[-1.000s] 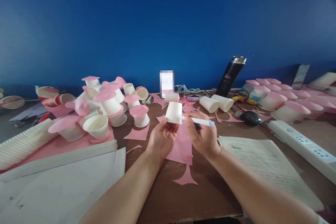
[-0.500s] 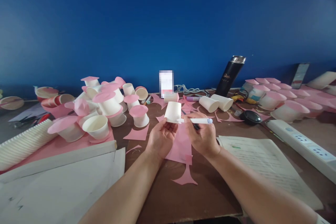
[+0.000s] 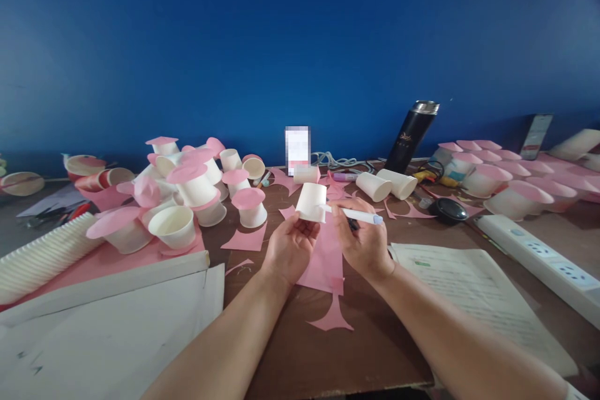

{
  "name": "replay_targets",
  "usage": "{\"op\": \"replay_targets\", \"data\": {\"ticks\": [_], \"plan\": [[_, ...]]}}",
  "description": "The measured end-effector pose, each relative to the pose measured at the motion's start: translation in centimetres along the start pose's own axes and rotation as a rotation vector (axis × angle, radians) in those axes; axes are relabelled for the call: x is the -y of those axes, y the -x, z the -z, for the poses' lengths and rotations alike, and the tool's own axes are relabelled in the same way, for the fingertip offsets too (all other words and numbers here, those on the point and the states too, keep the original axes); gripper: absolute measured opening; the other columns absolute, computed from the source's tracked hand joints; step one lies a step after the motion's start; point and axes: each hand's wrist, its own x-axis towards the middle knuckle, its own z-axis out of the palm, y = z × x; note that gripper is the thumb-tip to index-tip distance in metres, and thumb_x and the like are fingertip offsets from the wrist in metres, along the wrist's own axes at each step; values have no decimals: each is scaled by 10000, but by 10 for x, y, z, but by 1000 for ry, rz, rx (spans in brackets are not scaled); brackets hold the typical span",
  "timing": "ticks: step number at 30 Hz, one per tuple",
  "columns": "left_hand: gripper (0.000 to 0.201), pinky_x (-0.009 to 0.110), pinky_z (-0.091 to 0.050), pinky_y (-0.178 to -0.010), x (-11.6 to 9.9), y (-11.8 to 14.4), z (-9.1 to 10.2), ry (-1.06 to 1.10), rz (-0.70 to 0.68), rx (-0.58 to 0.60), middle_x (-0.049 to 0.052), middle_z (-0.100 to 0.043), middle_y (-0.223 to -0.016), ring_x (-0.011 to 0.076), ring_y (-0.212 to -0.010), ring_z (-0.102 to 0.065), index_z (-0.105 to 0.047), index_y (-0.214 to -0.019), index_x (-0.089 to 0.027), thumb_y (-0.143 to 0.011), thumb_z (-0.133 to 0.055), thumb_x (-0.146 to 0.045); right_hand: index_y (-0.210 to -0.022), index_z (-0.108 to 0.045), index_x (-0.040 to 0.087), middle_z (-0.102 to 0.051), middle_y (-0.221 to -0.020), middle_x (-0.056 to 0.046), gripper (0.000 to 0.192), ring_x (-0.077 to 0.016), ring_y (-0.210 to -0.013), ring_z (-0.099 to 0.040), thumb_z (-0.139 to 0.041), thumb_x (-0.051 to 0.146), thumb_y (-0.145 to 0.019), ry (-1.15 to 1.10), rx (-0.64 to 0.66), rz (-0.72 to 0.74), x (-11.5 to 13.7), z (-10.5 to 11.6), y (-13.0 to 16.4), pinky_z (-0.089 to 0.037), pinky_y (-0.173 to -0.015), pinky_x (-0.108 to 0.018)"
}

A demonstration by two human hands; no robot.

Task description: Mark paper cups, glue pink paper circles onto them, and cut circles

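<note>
A plain white paper cup is held up over the table by my left hand, gripped near its lower rim with the fingers underneath. Between the fingers of my right hand is a white marker with a pale blue rear end. Its tip points left and meets the right side of the cup's wall; whether it touches is hard to tell. Something small and black shows by the right fingers, its kind unclear. Pink paper lies below both hands.
White cups with pink paper discs crowd the left, beside a long stack of nested cups. Two cups lie behind my right hand, near a black thermos. Further right are a notebook and a power strip.
The cup has tilted slightly and shifted a little right. The marker now slants more, its tip higher on the cup's wall and its rear end lower.
</note>
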Motion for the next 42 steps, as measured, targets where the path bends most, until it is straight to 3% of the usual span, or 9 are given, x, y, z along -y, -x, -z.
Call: {"op": "replay_targets", "data": {"ticks": [13,29,42], "plan": [[99,262,-537,-742,1,-1,0,-10,-18,17,84,-680,-854,143,-774,-636,-644,-838,-115,-834,-545,-122,-779,-620,203,-693,-753,-45,150,-206,-764,-649,-515,243,-879,11,54,1,2,2,1,-478,-771,-373],[114,269,-526,-731,-1,-1,2,-9,-10,38,72,-687,-833,143,-756,-638,-649,-794,-128,-828,-542,-110,-912,-644,203,-714,-880,-57,148,-212,-841,-653,-500,237,-898,2,10,0,0,1,0,-473,-839,-392],[125,262,-529,-710,0,-1,0,-32,-36,37,79,-685,-837,142,-753,-634,-655,-799,-112,-838,-537,-127,-776,-643,197,-694,-771,-46,157,-209,-780,-643,-532,241,-876,-19,75,-40,1,2,2,-465,-766,-358]]}}
